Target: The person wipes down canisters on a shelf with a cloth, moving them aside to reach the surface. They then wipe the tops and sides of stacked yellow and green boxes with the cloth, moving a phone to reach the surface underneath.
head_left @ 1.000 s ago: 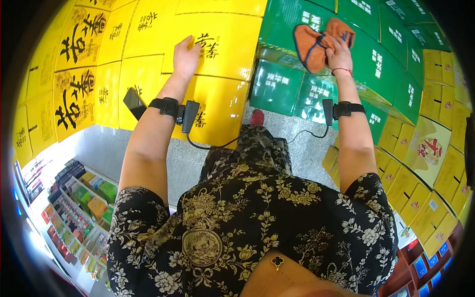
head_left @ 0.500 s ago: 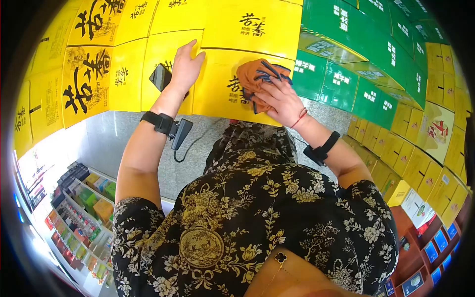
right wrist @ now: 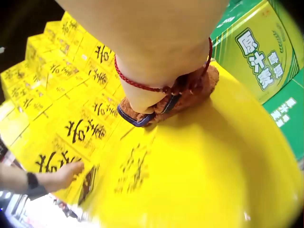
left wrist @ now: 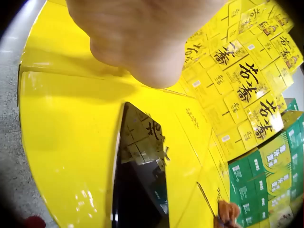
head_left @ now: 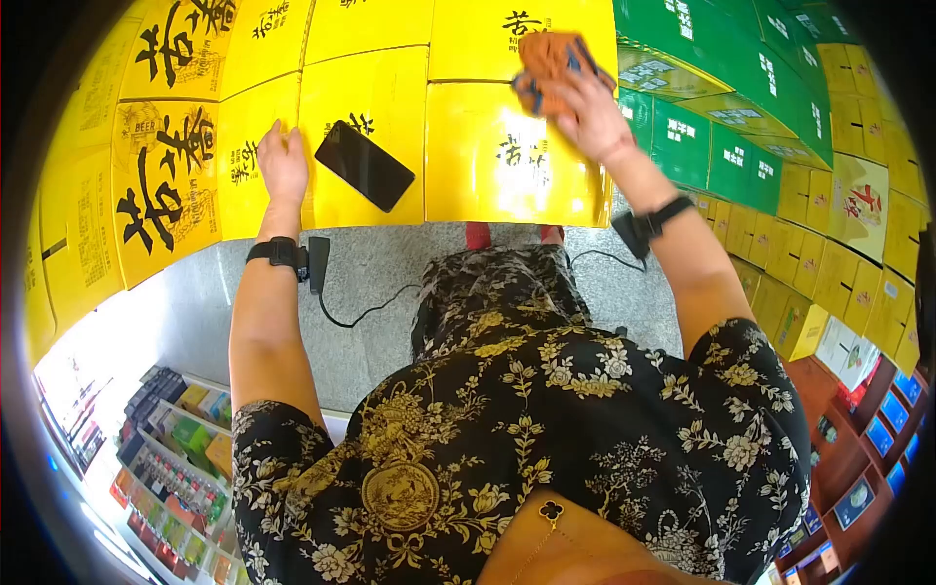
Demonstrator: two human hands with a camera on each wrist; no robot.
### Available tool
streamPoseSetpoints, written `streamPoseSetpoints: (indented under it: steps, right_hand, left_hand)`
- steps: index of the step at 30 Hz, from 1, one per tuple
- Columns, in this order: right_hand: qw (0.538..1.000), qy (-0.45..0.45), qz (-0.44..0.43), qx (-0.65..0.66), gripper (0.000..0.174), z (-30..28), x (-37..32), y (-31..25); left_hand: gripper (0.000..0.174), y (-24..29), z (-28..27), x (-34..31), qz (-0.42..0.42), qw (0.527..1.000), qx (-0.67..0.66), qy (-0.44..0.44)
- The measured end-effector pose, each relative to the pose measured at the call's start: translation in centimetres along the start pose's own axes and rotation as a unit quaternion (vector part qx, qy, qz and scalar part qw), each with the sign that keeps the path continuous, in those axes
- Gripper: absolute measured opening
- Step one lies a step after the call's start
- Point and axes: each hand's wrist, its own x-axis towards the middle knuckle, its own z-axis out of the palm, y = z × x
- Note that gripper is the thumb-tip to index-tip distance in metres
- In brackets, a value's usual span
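My right hand (head_left: pixel 590 112) holds a bunched orange cloth (head_left: pixel 553 60) with dark blue edging against the top of a yellow carton (head_left: pixel 468 117), near its right end. In the right wrist view the cloth (right wrist: pixel 190 95) shows below a red cord bracelet, and most of the fingers are hidden. My left hand (head_left: pixel 284 161) rests on another yellow carton (head_left: pixel 234 122) with its fingers loosely extended, holding nothing. To its right lies a black smartphone (head_left: pixel 365 166), screen up and slanted, which also appears in the left wrist view (left wrist: pixel 140 185).
Green cartons (head_left: pixel 707 146) adjoin the yellow ones on the right, with more yellow cartons (head_left: pixel 799 244) stacked beyond. Grey floor (head_left: pixel 380 263) shows between the cartons and my body. Shelves with packaged goods (head_left: pixel 180 453) stand at lower left. Cables hang from both wrist cameras.
My right hand has carried the cloth from the green cartons to the near yellow carton, then away from me and rightward across it. My left hand has shifted left, uncovering the phone.
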Motion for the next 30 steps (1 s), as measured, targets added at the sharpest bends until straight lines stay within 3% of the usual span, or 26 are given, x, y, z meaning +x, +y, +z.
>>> streamPoseSetpoints:
  steps: [2, 6, 11, 15, 17, 19, 20, 22, 26, 30]
  right_hand:
    - [0.998, -0.022, -0.056, 0.030, 0.050, -1.2, -4.1, -3.3]
    - [0.989, -0.096, -0.084, 0.076, 0.057, -3.2, -10.7, -8.0]
    - [0.974, -0.175, -0.121, 0.079, 0.059, -3.0, -7.7, -6.2]
    - [0.996, -0.032, -0.086, -0.011, 0.058, 0.0, 0.4, -0.6]
    - [1.000, -0.012, 0.016, -0.008, 0.053, 0.9, 4.1, 1.9]
    - [0.996, 0.048, 0.081, -0.005, 0.048, 2.4, 7.6, 4.9]
    - [0.996, 0.048, 0.076, -0.005, 0.048, 2.9, 9.0, 6.0]
    - [0.983, 0.054, 0.165, -0.060, 0.047, 3.4, 11.2, 7.3]
    - [0.995, 0.048, 0.090, -0.018, 0.050, 3.5, 9.5, 6.7]
    - [0.999, -0.007, 0.011, 0.030, 0.059, 1.3, 3.6, 0.4]
  left_hand:
    - [0.046, -2.5, 0.3, 0.3, 0.009, 1.000, 0.022, 0.008]
    - [0.047, -6.3, 1.8, 0.5, 0.042, 0.998, 0.035, 0.028]
    - [0.049, -4.6, 2.1, -0.4, -0.011, 0.992, 0.124, 0.023]
    - [0.050, -4.3, 2.2, -0.5, -0.029, 0.992, 0.120, 0.024]
    - [0.050, -3.7, 2.0, -0.5, -0.046, 0.992, 0.120, 0.018]
    - [0.049, -3.7, 2.1, -0.6, -0.045, 0.993, 0.111, 0.022]
    - [0.049, -3.8, 2.0, -0.6, -0.040, 0.993, 0.107, 0.027]
    - [0.048, -3.2, 1.5, -0.5, -0.037, 0.992, 0.112, 0.037]
    - [0.048, -2.7, 1.4, -0.6, -0.048, 0.991, 0.125, 0.027]
    - [0.048, -2.5, 1.4, -0.7, -0.053, 0.990, 0.125, 0.026]
